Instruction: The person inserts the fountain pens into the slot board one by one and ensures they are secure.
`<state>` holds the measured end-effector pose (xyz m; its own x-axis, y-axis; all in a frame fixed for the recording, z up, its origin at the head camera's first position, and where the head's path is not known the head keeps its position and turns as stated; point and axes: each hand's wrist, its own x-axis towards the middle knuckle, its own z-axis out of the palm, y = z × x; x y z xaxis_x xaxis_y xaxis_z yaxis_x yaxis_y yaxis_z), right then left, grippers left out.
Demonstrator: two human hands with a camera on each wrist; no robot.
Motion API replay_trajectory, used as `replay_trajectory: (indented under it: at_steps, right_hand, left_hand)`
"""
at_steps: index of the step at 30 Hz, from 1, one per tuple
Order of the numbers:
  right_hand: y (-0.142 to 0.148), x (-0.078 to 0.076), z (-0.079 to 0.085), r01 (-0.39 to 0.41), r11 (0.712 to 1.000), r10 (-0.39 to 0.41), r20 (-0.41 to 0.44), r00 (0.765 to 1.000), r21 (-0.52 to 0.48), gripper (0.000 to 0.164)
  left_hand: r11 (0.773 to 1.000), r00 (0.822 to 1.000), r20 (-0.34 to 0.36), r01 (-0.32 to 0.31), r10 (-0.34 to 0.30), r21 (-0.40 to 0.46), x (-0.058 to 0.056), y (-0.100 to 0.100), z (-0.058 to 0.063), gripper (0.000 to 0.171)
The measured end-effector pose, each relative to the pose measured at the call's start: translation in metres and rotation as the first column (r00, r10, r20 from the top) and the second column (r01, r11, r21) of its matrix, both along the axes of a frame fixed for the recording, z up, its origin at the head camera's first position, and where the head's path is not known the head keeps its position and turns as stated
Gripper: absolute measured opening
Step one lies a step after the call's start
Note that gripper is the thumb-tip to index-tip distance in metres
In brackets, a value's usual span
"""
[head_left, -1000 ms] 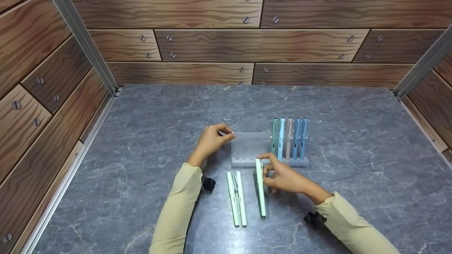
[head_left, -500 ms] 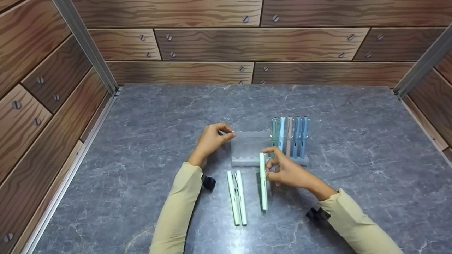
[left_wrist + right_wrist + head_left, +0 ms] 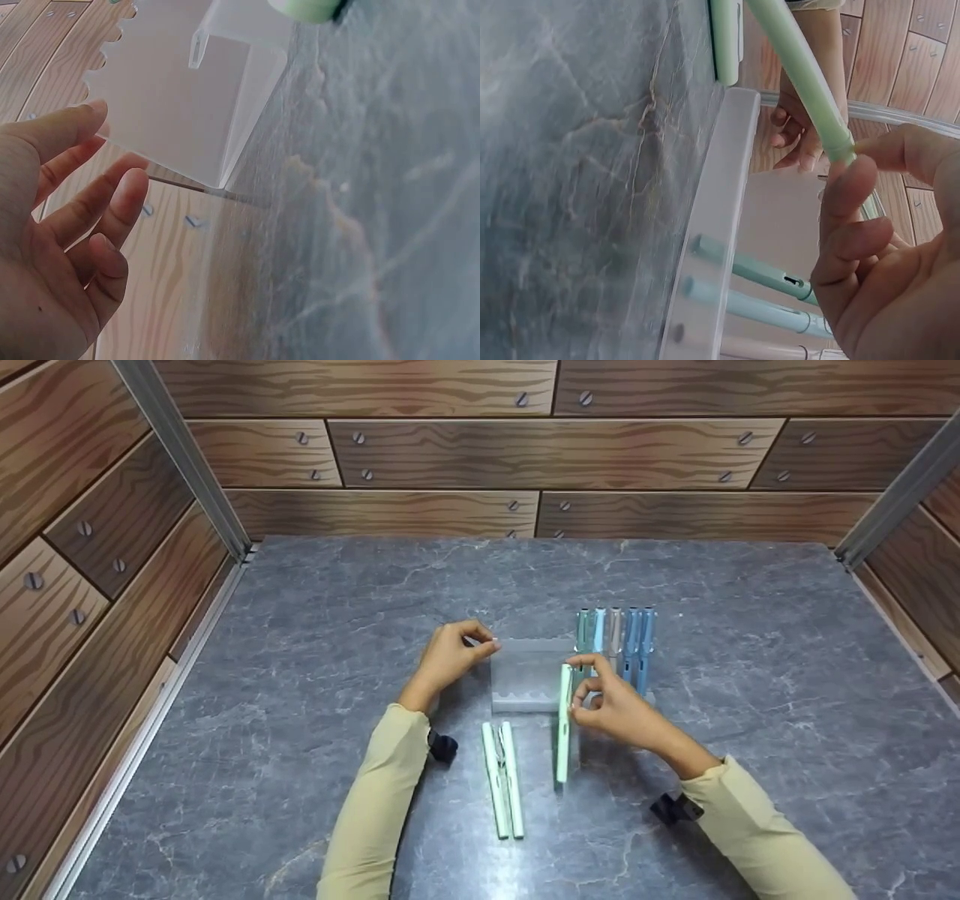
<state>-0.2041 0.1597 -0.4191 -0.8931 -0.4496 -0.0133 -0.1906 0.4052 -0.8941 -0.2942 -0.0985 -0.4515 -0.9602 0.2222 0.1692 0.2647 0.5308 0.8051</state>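
Observation:
My right hand (image 3: 619, 709) pinches a light green pen (image 3: 564, 727) between thumb and fingers, its length pointing toward me, in front of a clear pen stand (image 3: 529, 707). The right wrist view shows the pinch near the pen's middle. With thumb and forefinger, my left hand (image 3: 454, 656) grips the upper left corner of the stand; in the left wrist view the thumb lies on the notched edge of its clear panel (image 3: 172, 97). On the stand's right half several pens lean side by side: dark green (image 3: 583, 630), light blue (image 3: 599, 622), greyish pink (image 3: 616, 622) and blue (image 3: 648, 630).
Two more light green pens (image 3: 495, 795) lie side by side on the grey marbled table (image 3: 300, 697), just in front of the stand. Wood-patterned walls (image 3: 555, 454) close off the back and sides.
My right hand has lifted the light green pen and carried it away from me and slightly right, toward the leaning pens. The left hand stays at the stand's corner.

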Motion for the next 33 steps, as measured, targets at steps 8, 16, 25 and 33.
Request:
replay_trajectory:
  at_steps: [8,16,25,33]
  right_hand:
    - [0.000,-0.005,0.003,0.079,0.992,-0.066,-0.124,0.990,0.103,0.061]
    - [0.001,-0.008,0.009,0.164,0.970,-0.112,-0.271,0.956,0.180,0.060]
    - [-0.001,-0.011,0.013,0.259,0.939,-0.158,-0.386,0.909,0.226,0.060]
    - [-0.003,-0.014,0.018,0.305,0.919,-0.164,-0.462,0.871,0.249,0.058]
  left_hand:
    - [1.000,1.000,-0.005,-0.006,0.006,-0.007,-0.001,0.000,0.000,0.014]
    - [1.000,1.000,-0.009,-0.007,0.007,-0.016,-0.001,0.000,0.000,0.014]
    - [1.000,1.000,0.014,0.000,0.000,-0.003,-0.001,0.001,0.000,0.015]
    - [1.000,1.000,0.012,-0.004,0.004,-0.005,-0.001,0.001,0.000,0.016]
